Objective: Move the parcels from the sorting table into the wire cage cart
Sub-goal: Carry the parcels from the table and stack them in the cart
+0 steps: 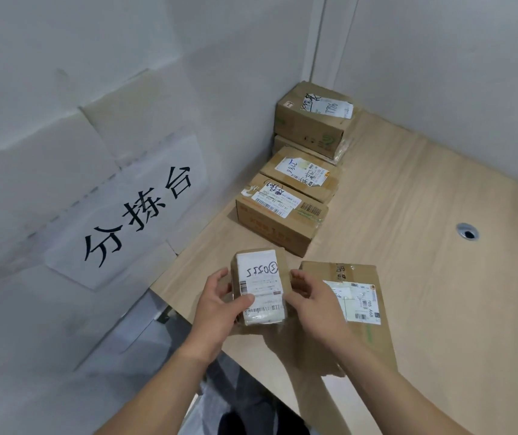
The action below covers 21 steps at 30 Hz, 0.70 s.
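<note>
pale wood surface (pixel 408 215) in a white-walled corner. at lower centre our left hand (pixel 217 304) and right hand (pixel 312 301) curl round the small brown cardboard parcel with a white label (pixel 261 287). it looks light and stiff; gripping its two sides seems best.

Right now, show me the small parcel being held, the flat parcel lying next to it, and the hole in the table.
small parcel (pixel 259 285), head view, on its white label.
flat parcel (pixel 356 277), head view, on its bare cardboard top.
table hole (pixel 468 232), head view, on its dark centre.
</note>
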Each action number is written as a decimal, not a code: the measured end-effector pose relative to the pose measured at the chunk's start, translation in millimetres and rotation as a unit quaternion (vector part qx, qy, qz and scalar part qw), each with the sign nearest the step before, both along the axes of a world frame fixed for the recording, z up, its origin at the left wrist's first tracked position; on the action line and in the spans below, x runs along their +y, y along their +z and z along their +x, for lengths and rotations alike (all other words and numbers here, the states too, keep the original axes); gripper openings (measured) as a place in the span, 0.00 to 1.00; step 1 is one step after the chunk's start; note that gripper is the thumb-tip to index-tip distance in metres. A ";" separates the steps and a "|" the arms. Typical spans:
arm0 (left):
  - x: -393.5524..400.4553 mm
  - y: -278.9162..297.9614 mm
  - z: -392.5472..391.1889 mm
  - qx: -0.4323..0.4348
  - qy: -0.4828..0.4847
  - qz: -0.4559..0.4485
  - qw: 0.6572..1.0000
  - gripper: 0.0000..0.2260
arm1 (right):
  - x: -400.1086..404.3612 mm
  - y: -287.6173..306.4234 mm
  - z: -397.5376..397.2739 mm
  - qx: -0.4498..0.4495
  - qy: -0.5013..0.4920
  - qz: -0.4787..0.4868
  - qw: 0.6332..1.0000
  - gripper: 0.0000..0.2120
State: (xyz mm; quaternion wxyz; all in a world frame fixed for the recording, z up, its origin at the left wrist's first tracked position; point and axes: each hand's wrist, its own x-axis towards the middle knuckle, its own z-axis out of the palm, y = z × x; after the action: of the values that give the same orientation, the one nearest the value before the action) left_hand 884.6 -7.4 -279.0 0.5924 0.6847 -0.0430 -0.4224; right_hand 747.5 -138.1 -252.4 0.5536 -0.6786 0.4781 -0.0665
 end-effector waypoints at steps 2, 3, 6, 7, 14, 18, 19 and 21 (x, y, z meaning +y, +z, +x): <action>-3.3 0.0 -0.1 0.021 -0.016 0.000 1.000 0.29 | -16.2 7.8 -19.8 -0.003 -0.065 -0.037 0.997 0.16; -3.2 -0.1 -0.6 0.037 -0.026 0.001 0.999 0.26 | -25.3 10.8 -31.8 -0.004 -0.099 -0.059 0.993 0.13; -5.6 -2.3 -8.6 0.083 -0.063 0.007 0.995 0.23 | -51.6 9.1 -69.7 0.020 -0.192 -0.104 0.976 0.13; -7.3 -3.1 -11.9 0.097 -0.071 0.008 0.993 0.22 | -59.1 6.0 -80.0 0.038 -0.213 -0.102 0.971 0.16; -21.6 -13.1 -25.4 0.140 -0.076 0.034 0.987 0.21 | -77.1 -33.0 -120.6 0.076 -0.245 0.084 0.963 0.06; -21.8 -18.6 -30.0 0.131 -0.072 0.059 0.987 0.22 | -80.3 -40.6 -130.1 0.019 -0.246 0.142 0.959 0.07; -21.0 -20.1 -30.6 0.130 -0.071 0.064 0.987 0.22 | -82.4 -42.1 -132.4 0.003 -0.244 0.148 0.959 0.08; -18.9 -21.3 -33.0 0.134 -0.063 0.070 0.987 0.22 | -88.4 -44.0 -136.4 -0.027 -0.234 0.166 0.958 0.09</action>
State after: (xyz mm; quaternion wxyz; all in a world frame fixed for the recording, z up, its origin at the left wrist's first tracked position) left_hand 851.6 -26.3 -300.3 0.5159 0.6573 0.0233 -0.5488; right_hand 611.2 -226.5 -296.4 0.6399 -0.4447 0.6127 -0.1321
